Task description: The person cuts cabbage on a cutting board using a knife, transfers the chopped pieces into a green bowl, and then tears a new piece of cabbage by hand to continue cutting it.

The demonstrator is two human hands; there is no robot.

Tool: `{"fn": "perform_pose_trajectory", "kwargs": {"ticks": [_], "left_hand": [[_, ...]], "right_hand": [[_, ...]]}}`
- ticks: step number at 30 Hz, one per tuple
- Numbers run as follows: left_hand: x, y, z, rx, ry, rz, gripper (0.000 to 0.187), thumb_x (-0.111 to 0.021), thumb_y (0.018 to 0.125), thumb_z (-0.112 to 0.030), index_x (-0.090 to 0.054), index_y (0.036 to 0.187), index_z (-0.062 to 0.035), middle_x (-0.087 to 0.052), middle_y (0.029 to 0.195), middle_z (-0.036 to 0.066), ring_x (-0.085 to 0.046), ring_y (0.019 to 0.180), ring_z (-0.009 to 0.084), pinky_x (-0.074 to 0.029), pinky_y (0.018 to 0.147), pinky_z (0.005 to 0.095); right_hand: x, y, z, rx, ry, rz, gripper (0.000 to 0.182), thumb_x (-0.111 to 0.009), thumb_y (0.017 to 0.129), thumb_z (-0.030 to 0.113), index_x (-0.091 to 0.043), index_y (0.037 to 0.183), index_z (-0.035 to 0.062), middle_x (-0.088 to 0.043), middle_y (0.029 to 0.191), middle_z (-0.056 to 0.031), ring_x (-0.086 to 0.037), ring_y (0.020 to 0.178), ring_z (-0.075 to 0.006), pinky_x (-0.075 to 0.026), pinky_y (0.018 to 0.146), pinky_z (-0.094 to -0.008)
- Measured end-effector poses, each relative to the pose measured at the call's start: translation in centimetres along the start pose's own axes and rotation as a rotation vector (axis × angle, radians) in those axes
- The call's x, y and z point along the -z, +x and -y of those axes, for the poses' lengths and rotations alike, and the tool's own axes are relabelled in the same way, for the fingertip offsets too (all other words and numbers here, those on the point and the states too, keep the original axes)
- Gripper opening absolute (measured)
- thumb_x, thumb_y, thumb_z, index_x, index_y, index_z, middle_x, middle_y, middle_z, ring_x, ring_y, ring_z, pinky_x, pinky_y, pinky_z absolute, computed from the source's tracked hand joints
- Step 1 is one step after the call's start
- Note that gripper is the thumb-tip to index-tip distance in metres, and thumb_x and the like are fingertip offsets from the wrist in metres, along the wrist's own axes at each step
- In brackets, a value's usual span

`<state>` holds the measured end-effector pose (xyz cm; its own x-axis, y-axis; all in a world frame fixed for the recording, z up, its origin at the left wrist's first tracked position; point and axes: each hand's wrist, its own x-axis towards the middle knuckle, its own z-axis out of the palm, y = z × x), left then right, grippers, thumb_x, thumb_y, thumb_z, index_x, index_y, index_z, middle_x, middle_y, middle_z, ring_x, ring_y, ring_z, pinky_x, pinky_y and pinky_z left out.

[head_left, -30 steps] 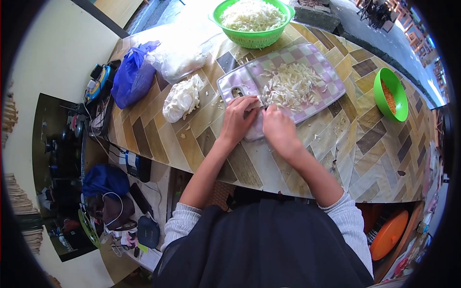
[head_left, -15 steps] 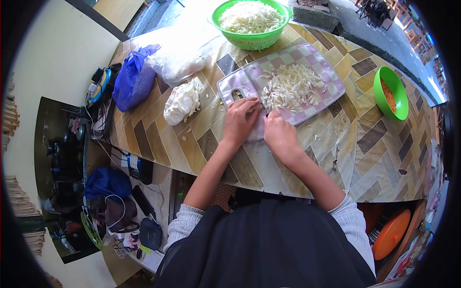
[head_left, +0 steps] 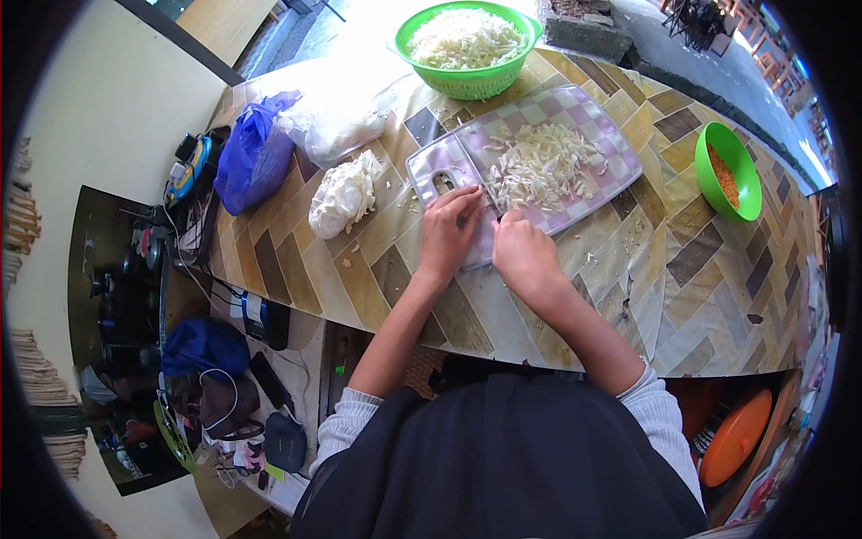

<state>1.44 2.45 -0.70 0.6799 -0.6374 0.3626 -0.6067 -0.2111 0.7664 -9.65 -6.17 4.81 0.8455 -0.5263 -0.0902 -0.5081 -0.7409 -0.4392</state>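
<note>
A pink and white checked cutting board point(head_left: 615, 135) lies tilted on the table, with a heap of pale shredded pieces point(head_left: 543, 166) on it. My left hand point(head_left: 447, 229) rests at the board's near left part, fingers bent and pressed together on something too small to make out. Just right of it, my right hand point(head_left: 523, 251) is closed round a knife handle, mostly hidden in the fist. The thin dark blade point(head_left: 490, 199) points away from me between the hands, beside the heap.
Behind the board stands a green colander point(head_left: 471, 83) full of white shreds. A green bowl point(head_left: 729, 171) with orange bits is at the right. To the left lie a crumpled white bundle point(head_left: 345, 196), a clear plastic bag point(head_left: 337, 130) and a blue bag point(head_left: 255, 157).
The view has shifted slightly. Both hands stay nearly in place on the board, with only small finger movements.
</note>
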Motion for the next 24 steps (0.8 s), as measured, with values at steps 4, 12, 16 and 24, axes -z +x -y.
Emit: {"fn": "perform_pose_trajectory", "kwargs": {"ticks": [4,12,16,24], "left_hand": [[0.1,0.0,-0.2,-0.034,0.037,-0.014,0.022,-0.067,0.083,-0.011,-0.069,0.102,0.0003,-0.068,0.110,0.012,-0.065,0.099,0.0292,-0.047,0.091,0.0377],[2.1,0.7,-0.5,-0.074,-0.007,0.147,0.025,-0.068,0.081,-0.003,-0.067,0.106,0.0016,-0.067,0.111,0.014,-0.067,0.096,0.0280,-0.054,0.082,0.0342],[2.6,1.0,-0.4,-0.058,-0.021,0.212,0.025,-0.068,0.081,-0.003,-0.067,0.105,0.0016,-0.067,0.111,0.013,-0.068,0.095,0.0282,-0.054,0.081,0.0344],[2.3,1.2,-0.1,-0.152,0.003,0.176,0.022,-0.067,0.081,-0.004,-0.068,0.102,0.0019,-0.068,0.108,0.014,-0.067,0.093,0.0310,-0.053,0.082,0.0360]], "right_hand": [[-1.8,0.0,-0.1,-0.012,-0.024,-0.018,0.033,-0.046,0.099,0.026,-0.053,0.089,-0.0048,-0.066,0.070,-0.0228,-0.069,0.070,-0.0377,-0.056,0.062,-0.0455],[0.7,2.7,-1.8,0.056,0.120,0.048,0.035,-0.046,0.098,0.024,-0.057,0.091,-0.0084,-0.066,0.082,-0.0285,-0.067,0.082,-0.0409,-0.055,0.073,-0.0474],[1.6,1.7,-1.7,0.042,0.172,0.083,0.039,-0.046,0.098,0.026,-0.059,0.093,-0.0098,-0.065,0.086,-0.0314,-0.065,0.086,-0.0450,-0.052,0.078,-0.0504],[2.4,0.2,-1.2,-0.013,0.158,0.123,0.038,-0.045,0.099,0.026,-0.057,0.094,-0.0102,-0.065,0.085,-0.0307,-0.065,0.086,-0.0453,-0.052,0.078,-0.0505]]}}
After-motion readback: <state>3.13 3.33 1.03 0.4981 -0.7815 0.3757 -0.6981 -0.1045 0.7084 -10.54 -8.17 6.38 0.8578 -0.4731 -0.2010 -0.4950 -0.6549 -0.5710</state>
